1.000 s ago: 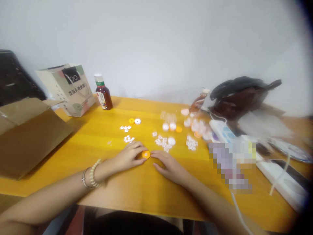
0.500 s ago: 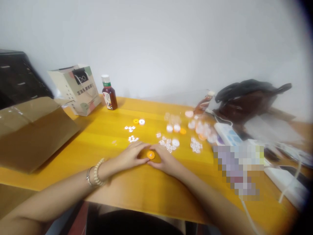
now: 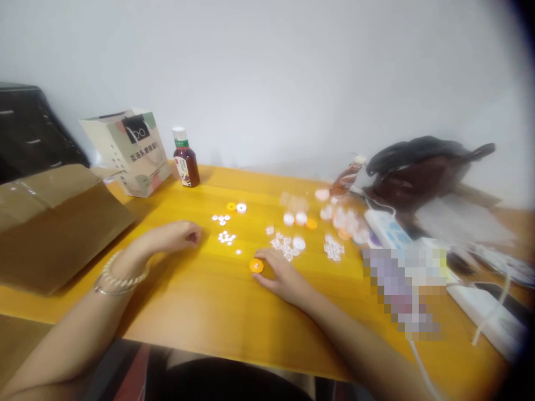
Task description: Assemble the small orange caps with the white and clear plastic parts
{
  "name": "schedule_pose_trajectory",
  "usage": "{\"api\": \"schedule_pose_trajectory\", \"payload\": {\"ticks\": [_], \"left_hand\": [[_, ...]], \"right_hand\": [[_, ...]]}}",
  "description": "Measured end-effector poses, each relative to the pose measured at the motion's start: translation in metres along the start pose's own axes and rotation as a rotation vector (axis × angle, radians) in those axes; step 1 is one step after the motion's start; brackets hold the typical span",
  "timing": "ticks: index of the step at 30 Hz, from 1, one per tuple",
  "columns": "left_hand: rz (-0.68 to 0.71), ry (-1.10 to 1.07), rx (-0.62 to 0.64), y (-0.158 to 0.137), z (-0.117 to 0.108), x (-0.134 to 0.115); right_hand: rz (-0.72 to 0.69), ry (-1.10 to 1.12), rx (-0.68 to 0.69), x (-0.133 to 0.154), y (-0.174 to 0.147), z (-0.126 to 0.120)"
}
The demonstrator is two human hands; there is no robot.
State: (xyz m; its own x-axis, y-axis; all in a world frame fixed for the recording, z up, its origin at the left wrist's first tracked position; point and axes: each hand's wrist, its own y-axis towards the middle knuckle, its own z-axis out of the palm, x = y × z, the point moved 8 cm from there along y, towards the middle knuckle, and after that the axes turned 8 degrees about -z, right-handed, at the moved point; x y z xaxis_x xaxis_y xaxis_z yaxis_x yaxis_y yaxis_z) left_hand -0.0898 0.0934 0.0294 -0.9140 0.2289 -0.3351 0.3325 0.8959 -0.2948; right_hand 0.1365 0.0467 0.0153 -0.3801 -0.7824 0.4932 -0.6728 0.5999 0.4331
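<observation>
Orange disc (image 3: 256, 265), low on the yellow wooden tabletop (image 3: 217, 312), sits between the thumb and forefinger of the right hand (image 3: 284, 276), which pinch it narrowly from its near and far sides; a small pale spot shows at its middle. The left hand (image 3: 175, 236) is well apart, over the table to the left, its fingers curled in; whether they close on anything I cannot tell. A wide stretch of wood lies between the two hands, and more runs from the disc down to the near table edge, which slants lower toward the right.

Just beyond the disc, to its left, lies a single white bead (image 3: 238, 252), with a cluster of white beads (image 3: 226, 238) farther out. Past the right fingertips, patterned white pieces (image 3: 276, 244) lie near a white disc (image 3: 298, 243), leaving less room there. A second patterned heap (image 3: 333, 248) lies farther right.

On the left, the slanting edge of a cardboard box (image 3: 67, 228) bounds the space near the left hand. A bottle (image 3: 188, 170) stands toward the back edge beside a paper bag (image 3: 144, 153). Rightward, a white power strip (image 3: 384, 225) and a pixelated patch limit the room.
</observation>
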Motion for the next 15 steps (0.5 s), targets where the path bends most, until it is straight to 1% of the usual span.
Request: {"api": "schedule_pose_trajectory", "payload": {"ticks": [6, 15], "left_hand": [[-0.010, 0.014, 0.009, 0.0016, 0.0037, -0.0012], [-0.043, 0.027, -0.003, 0.0062, 0.0082, 0.0057]], "right_hand": [[0.003, 0.008, -0.002, 0.0002, -0.0004, -0.0009], [0.008, 0.021, 0.009, -0.0006, 0.0002, -0.0010]]}}
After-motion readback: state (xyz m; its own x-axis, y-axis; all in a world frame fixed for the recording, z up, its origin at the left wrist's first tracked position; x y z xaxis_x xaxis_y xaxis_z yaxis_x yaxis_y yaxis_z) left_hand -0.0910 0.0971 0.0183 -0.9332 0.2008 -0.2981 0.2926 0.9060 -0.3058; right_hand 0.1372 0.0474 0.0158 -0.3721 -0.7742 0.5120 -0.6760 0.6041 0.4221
